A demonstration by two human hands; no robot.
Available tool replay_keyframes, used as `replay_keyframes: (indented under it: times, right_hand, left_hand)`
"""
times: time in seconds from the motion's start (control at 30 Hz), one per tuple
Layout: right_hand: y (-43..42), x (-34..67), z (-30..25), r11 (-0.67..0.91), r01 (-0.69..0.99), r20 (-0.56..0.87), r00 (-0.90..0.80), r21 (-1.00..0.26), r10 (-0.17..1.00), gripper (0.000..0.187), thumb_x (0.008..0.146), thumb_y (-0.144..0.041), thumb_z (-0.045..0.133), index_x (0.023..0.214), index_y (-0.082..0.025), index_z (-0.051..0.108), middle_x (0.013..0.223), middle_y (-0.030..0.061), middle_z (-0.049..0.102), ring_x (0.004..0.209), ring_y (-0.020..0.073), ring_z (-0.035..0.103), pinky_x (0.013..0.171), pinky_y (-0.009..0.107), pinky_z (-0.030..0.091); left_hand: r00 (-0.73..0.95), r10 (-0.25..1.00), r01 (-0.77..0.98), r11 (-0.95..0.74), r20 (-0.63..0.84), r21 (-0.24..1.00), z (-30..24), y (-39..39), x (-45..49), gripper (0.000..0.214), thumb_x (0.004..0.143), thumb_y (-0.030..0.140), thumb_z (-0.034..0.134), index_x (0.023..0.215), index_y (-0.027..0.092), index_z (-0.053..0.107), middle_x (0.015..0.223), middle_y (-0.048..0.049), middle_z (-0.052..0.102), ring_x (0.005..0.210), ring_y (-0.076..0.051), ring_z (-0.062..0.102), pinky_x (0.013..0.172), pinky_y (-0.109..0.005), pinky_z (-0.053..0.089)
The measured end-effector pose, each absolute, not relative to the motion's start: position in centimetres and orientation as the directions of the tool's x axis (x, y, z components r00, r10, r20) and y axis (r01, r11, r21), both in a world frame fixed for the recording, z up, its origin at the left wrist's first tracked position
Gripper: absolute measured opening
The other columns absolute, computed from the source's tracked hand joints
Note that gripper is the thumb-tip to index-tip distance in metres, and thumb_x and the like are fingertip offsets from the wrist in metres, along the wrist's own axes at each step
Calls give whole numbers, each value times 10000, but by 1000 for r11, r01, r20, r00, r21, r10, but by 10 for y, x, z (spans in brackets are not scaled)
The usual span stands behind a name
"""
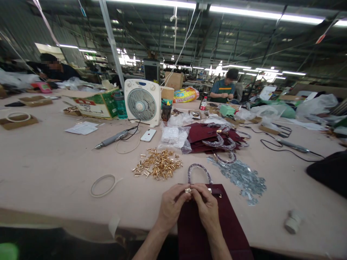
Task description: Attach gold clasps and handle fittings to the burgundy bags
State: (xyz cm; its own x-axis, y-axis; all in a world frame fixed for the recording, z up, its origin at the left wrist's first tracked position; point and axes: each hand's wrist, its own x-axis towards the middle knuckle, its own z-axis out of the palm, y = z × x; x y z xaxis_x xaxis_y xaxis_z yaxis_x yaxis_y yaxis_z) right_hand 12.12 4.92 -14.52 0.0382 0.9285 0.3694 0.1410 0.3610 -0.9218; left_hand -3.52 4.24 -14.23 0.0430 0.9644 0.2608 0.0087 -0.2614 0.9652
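A dark red handbag (227,216) lies over the table's front edge, its plastic-wrapped handle (199,167) pointing away from me. At the bag's top, below the handle, my left hand (171,204) and my right hand (206,206) meet with their fingertips pinched together. Between them shows a small gold metal fitting (188,190), gripped from both sides. Its exact shape is partly covered by the fingers. Beyond the hands lies a heap of small gold fittings (159,164). Flat grey metal plates (242,177) are spread to the right of the handle.
More dark red bag pieces (202,136) are stacked behind. A fan (142,103), a phone (148,135) and an electric screwdriver (112,139) stand or lie to the left. A tape roll (103,186) lies nearer. Another screwdriver (292,145) is at right. A co-worker (224,88) sits across.
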Motion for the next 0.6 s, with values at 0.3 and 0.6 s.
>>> replay_keyframes:
  times: [0.3, 0.6]
  right_hand:
    - [51, 122, -153, 373, 201, 381, 5, -906, 924, 214, 1025, -373, 578, 937, -215, 693, 951, 48, 673, 908, 201, 637, 841, 293, 494]
    - [49, 125, -157, 202, -12, 201, 35, -979, 979, 311, 986, -501, 621, 1068, -215, 716, 961, 58, 693, 842, 206, 635, 779, 307, 521]
  left_hand:
    - [72, 867, 78, -497, 493, 864, -144, 41, -33, 248, 1009, 267, 622, 1213, 240, 760, 1078, -69, 771, 925, -181, 723, 819, -265, 608]
    - [96, 867, 82, -497, 490, 864, -146, 43, -33, 270, 1009, 231, 626, 1249, 277, 742, 1138, -62, 760, 1017, -182, 721, 907, -275, 603]
